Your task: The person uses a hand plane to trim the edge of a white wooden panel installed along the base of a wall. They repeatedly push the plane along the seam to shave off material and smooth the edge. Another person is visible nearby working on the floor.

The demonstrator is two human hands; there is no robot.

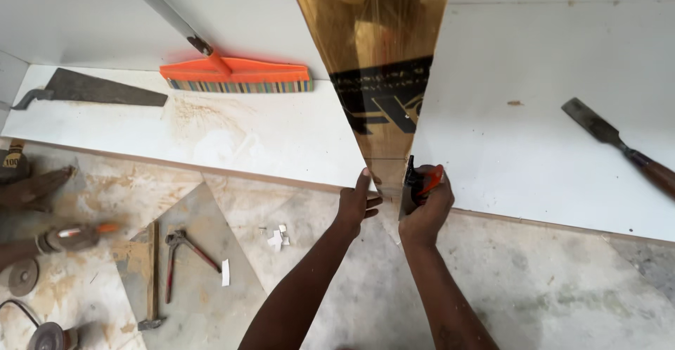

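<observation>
Carpentry work site, indoors. Dusty concrete floor (534, 287) under white board (281, 132). On board: handsaw (91, 88), orange broom (235, 76), chisel (619, 143). Left of board, on floor: pincers (184, 251), hammer (152, 280), angle grinder (67, 239), sawdust.

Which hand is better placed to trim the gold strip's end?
Probably the right hand: it holds the orange cutter against the gold strip, while the left hand pins the strip's edge.
</observation>
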